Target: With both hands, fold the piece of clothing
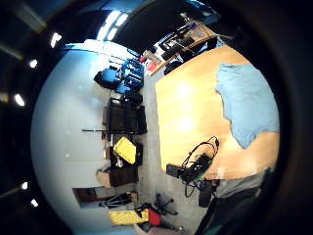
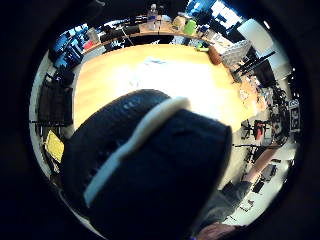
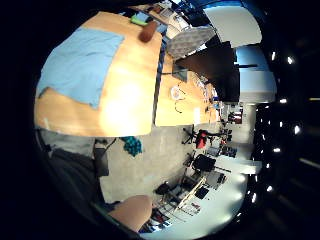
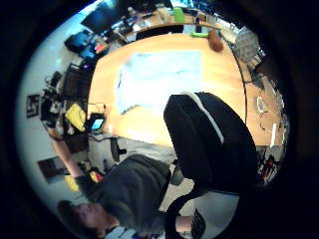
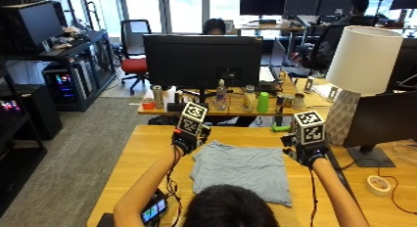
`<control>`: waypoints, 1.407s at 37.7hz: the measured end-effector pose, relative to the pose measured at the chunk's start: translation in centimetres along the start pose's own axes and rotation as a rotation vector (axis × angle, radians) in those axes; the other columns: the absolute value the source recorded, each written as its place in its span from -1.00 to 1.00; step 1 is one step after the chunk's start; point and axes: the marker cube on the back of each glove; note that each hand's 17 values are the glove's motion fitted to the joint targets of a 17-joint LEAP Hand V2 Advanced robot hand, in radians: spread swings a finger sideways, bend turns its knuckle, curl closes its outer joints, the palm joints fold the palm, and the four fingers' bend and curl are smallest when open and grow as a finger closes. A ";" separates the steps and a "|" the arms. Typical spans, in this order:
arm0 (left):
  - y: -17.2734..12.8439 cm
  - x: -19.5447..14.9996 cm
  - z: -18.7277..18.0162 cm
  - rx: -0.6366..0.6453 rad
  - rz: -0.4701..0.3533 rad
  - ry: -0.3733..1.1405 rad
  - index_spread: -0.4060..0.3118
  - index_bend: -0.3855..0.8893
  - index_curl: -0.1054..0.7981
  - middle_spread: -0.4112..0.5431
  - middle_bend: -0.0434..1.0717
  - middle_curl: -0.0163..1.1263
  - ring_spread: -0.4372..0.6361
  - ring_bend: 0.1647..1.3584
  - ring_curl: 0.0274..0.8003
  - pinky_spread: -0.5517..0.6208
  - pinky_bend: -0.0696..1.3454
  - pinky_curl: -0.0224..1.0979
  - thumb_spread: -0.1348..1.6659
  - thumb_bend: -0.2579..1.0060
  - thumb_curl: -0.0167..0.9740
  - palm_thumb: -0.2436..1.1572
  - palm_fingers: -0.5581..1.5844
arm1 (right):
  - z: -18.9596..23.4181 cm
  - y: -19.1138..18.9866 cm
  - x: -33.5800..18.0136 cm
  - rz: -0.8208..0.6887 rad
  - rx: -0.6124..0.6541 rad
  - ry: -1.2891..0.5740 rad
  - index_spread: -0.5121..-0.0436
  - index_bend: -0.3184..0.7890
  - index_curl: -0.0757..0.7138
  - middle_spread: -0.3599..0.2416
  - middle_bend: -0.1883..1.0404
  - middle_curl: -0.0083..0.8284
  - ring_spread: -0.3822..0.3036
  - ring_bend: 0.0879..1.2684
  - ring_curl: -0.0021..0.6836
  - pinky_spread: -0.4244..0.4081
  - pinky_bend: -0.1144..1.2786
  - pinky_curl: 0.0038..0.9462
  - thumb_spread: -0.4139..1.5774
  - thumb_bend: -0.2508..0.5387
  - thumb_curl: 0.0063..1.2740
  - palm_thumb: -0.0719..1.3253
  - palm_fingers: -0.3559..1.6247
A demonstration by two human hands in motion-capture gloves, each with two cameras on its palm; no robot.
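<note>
A light blue piece of clothing (image 5: 242,170) lies spread flat on the wooden table (image 5: 143,158), right in front of the person. My left hand (image 5: 186,139) hovers off the cloth's far left corner, and my right hand (image 5: 303,149) hovers off its far right corner. Neither hand holds or touches anything. The palm views look down on the clothing (image 1: 247,105) (image 3: 80,65) (image 4: 159,77) from well above. A gloved thumb (image 2: 150,170) fills much of the left thumb side view. Another gloved thumb (image 4: 209,144) crosses the right thumb side view.
A dark monitor (image 5: 202,60) and several bottles (image 5: 251,101) stand on the desk beyond the table. At the right are a white lamp (image 5: 358,56), a second screen (image 5: 384,122) and a tape roll (image 5: 377,184). A small device with cables (image 5: 155,210) sits at the near left edge.
</note>
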 end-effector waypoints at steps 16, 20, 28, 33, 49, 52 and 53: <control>0.9 0.7 -1.6 -0.002 -0.010 -0.100 -0.11 -0.06 -0.25 0.08 -0.68 -0.77 0.09 -0.37 -0.50 0.37 -0.38 -0.58 0.06 -0.70 -0.87 -0.78 -0.18 | 0.8 0.0 0.8 0.007 -0.023 0.008 -0.27 -0.18 -0.45 0.09 -0.35 -0.53 0.27 -0.49 -0.47 0.49 -0.17 -0.51 0.55 0.20 -0.86 -0.37 -0.36; 0.7 0.4 -1.6 0.023 -0.034 -0.149 -0.12 -0.07 -0.19 0.09 -0.67 -0.75 0.11 -0.36 -0.47 0.38 -0.38 -0.56 0.10 -0.70 -0.86 -0.78 -0.19 | 0.8 -0.3 1.3 0.018 -0.032 0.000 -0.31 -0.18 -0.41 0.09 -0.35 -0.48 0.28 -0.49 -0.43 0.50 -0.16 -0.48 0.62 0.17 -0.84 -0.37 -0.37; 2.2 1.5 -1.8 -0.016 -0.014 -0.137 -0.12 -0.09 -0.10 0.09 -0.66 -0.71 0.11 -0.36 -0.43 0.40 -0.39 -0.51 0.16 -0.69 -0.82 -0.77 -0.19 | 1.7 -0.2 2.2 0.038 -0.047 -0.028 -0.35 -0.19 -0.35 0.08 -0.36 -0.39 0.28 -0.47 -0.35 0.52 -0.15 -0.42 0.70 0.12 -0.81 -0.34 -0.37; 2.6 2.3 -1.2 -0.034 0.006 -0.127 -0.13 -0.10 -0.05 0.09 -0.66 -0.69 0.13 -0.35 -0.41 0.40 -0.39 -0.49 0.18 -0.69 -0.80 -0.77 -0.20 | 2.2 0.3 2.6 0.036 -0.065 -0.026 -0.36 -0.20 -0.33 0.06 -0.36 -0.33 0.26 -0.45 -0.31 0.52 -0.14 -0.39 0.72 0.07 -0.79 -0.33 -0.36; 2.2 4.8 3.3 -0.199 0.079 0.169 -0.11 -0.09 0.04 0.10 -0.62 -0.62 0.16 -0.34 -0.35 0.51 -0.47 -0.45 0.22 -0.67 -0.73 -0.72 -0.27 | 5.0 -0.5 0.4 -0.008 -0.143 -0.004 -0.37 -0.20 -0.30 0.00 -0.34 -0.22 0.18 -0.39 -0.18 0.49 -0.16 -0.33 0.75 -0.11 -0.77 -0.36 -0.34; 2.2 5.7 4.7 -0.209 0.095 0.177 -0.11 -0.09 0.05 0.11 -0.62 -0.61 0.20 -0.35 -0.36 0.57 -0.49 -0.45 0.23 -0.66 -0.71 -0.71 -0.27 | 5.5 -0.8 -0.2 -0.016 -0.155 0.008 -0.37 -0.21 -0.29 0.00 -0.34 -0.20 0.18 -0.39 -0.17 0.49 -0.16 -0.33 0.75 -0.16 -0.77 -0.37 -0.34; 2.1 6.0 5.2 -0.214 0.103 0.184 -0.10 -0.09 0.05 0.11 -0.62 -0.60 0.21 -0.36 -0.36 0.58 -0.50 -0.45 0.23 -0.65 -0.71 -0.70 -0.27 | 5.6 -0.8 -0.3 -0.018 -0.159 0.009 -0.37 -0.21 -0.29 0.00 -0.34 -0.20 0.18 -0.39 -0.17 0.49 -0.16 -0.32 0.75 -0.17 -0.76 -0.37 -0.34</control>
